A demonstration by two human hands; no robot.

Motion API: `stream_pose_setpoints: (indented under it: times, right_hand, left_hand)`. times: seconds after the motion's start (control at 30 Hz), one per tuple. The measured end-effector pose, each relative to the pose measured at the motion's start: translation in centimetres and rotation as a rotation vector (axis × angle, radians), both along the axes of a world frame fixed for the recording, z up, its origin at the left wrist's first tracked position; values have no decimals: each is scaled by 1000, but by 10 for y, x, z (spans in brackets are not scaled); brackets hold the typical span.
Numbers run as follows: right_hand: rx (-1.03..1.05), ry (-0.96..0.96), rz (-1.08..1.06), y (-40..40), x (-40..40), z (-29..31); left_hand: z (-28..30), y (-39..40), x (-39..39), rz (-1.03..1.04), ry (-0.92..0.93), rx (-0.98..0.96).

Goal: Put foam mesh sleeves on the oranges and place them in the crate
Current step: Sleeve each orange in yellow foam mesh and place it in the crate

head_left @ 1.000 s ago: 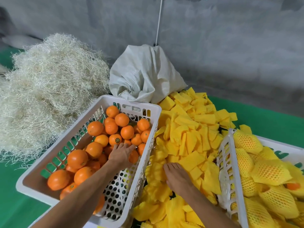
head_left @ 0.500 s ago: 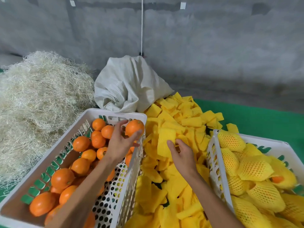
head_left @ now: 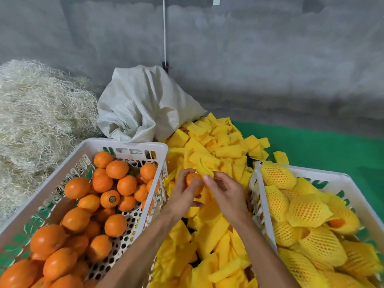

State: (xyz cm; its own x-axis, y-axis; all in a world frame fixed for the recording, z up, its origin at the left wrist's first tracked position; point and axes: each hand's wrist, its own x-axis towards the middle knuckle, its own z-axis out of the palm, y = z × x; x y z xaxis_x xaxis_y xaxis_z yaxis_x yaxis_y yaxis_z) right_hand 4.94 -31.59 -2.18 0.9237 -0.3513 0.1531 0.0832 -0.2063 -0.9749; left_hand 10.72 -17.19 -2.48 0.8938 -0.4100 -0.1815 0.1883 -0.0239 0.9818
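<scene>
My left hand [head_left: 182,193] grips a bare orange [head_left: 194,182] over the pile of yellow foam mesh sleeves [head_left: 209,154] between the two crates. Right beside it, my right hand [head_left: 225,192] pinches a yellow sleeve [head_left: 204,171] whose edge lies against the orange. The white crate on the left [head_left: 126,144] holds several bare oranges [head_left: 116,169]. The white crate on the right [head_left: 258,177] holds several oranges wrapped in yellow mesh [head_left: 305,210].
A heap of pale straw-like fibre [head_left: 35,121] lies at the far left. A stuffed whitish sack [head_left: 143,104] leans against the grey wall [head_left: 249,48] behind the sleeves. Green matting [head_left: 324,150] covers the floor at the back right.
My left hand lifted an orange out of the left crate and carried it right over the sleeve pile. My right hand picked up a sleeve and brought it to the orange.
</scene>
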Motion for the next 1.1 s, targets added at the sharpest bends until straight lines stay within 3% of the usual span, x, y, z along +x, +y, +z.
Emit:
stream_pose_setpoints:
  times: [0.13, 0.3, 0.4, 0.53, 0.67, 0.8, 0.93, 1.1]
  right_hand:
    - [56, 7, 7, 6, 2, -3]
    - [234, 92, 50, 2, 9, -4]
    - [96, 105, 24, 2, 8, -9]
    - [-144, 160, 46, 7, 4, -16]
    - [-345, 148, -54, 1, 6, -17]
    - [-367, 242, -58, -4, 7, -20]
    - [-532, 345, -248, -12, 13, -20]
    - [-597, 354, -289, -9, 7, -16]
  left_hand:
    - [-7, 1, 6, 50, -271, 145]
    - [-4, 3, 8, 52, -193, 77]
    - [-7, 3, 6, 54, -197, 95]
    - [-15, 8, 6, 24, -416, 215]
    - [-11, 8, 3, 34, -385, 221]
    - [-7, 9, 4, 6, -256, 290]
    - [1, 11, -2, -70, -51, 125]
    - [14, 9, -13, -131, -140, -37]
